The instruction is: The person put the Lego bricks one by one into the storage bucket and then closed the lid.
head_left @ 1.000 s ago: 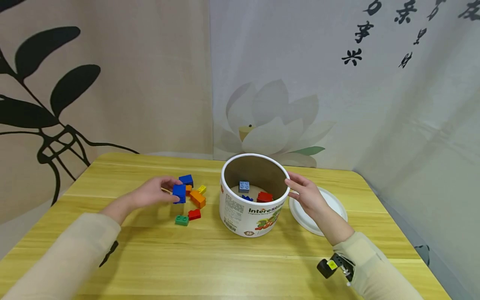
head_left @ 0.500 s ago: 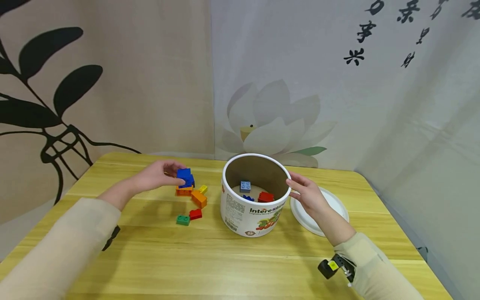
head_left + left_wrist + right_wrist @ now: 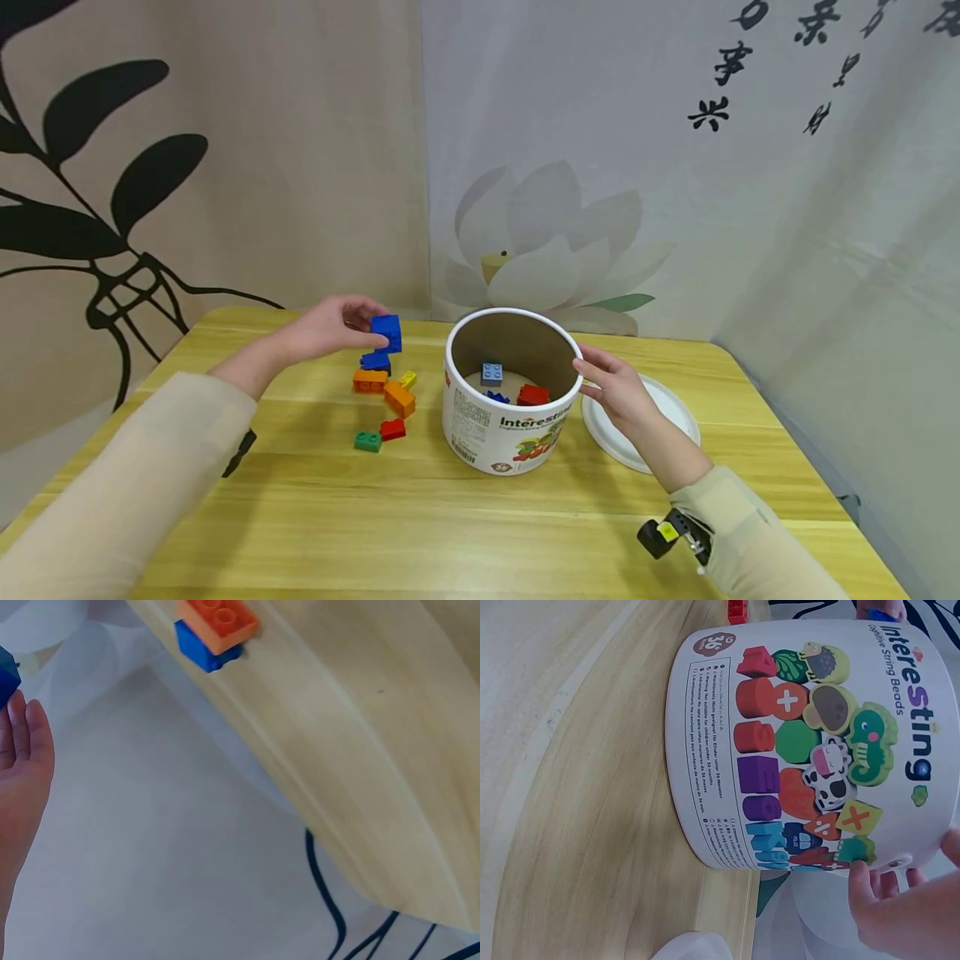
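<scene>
My left hand pinches a blue toy brick between thumb and fingers, raised over the far left part of the table. Behind and below it lies another blue brick. Two orange bricks, a small yellow one, a red one and a green one are scattered nearer. My right hand grips the right side of a white bucket at its rim. Inside the bucket sit a light blue brick, a red brick and a darker blue piece.
A round white lid lies on the wooden table to the right of the bucket, partly behind my right forearm. A printed curtain hangs just past the table's far edge. Printed block pictures cover the bucket's side.
My left hand has carried the blue brick away from me and to the right, past the orange bricks and the other blue one. My right hand and the bucket stay put.
</scene>
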A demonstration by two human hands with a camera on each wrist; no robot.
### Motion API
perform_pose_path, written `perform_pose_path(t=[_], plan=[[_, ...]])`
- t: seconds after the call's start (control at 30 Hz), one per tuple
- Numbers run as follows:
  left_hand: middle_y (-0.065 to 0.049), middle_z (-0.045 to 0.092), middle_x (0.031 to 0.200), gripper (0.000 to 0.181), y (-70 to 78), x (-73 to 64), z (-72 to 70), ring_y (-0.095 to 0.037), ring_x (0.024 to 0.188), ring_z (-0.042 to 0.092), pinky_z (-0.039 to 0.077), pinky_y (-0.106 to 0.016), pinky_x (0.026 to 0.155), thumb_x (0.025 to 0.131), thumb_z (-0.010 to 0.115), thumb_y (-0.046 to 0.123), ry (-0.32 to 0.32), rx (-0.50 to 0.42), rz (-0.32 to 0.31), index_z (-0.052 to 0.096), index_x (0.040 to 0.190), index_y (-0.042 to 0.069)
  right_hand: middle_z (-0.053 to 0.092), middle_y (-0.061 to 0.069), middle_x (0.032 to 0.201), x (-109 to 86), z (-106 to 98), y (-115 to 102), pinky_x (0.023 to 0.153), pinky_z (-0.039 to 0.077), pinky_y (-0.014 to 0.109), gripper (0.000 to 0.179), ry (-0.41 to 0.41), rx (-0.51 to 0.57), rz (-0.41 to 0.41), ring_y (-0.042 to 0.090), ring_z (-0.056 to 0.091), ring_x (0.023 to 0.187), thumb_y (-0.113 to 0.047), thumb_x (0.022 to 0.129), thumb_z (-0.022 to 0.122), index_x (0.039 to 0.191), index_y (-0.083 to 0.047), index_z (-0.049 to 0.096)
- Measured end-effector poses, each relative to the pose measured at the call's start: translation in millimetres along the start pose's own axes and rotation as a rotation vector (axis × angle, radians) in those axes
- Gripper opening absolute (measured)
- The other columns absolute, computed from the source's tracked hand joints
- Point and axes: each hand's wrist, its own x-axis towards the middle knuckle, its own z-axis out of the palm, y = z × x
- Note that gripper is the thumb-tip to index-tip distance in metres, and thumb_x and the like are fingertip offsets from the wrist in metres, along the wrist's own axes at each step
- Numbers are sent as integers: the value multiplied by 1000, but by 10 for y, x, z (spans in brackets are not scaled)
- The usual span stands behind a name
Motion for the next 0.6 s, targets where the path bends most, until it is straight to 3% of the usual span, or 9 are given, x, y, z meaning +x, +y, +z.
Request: perform_pose_path(t=[0.37, 0.6], plan=[[-15, 60, 114, 49, 338, 156, -11, -27, 102, 55, 49, -37, 89, 85, 68, 28, -3, 18, -13, 55, 127, 6, 36, 18, 144, -3, -5, -7, 82, 48, 18, 52, 3, 2, 7, -2, 55, 95, -15, 96, 51, 142, 1, 34], [-15, 61, 114, 47, 508, 275, 94, -27, 104, 55, 49, -38, 91, 85, 68, 27, -25, 19, 42, 57, 126, 6, 36, 18, 142, -4, -16, -11, 80, 48, 16, 53, 0, 6, 9, -1, 55, 96, -15, 95, 52, 142, 1, 34]])
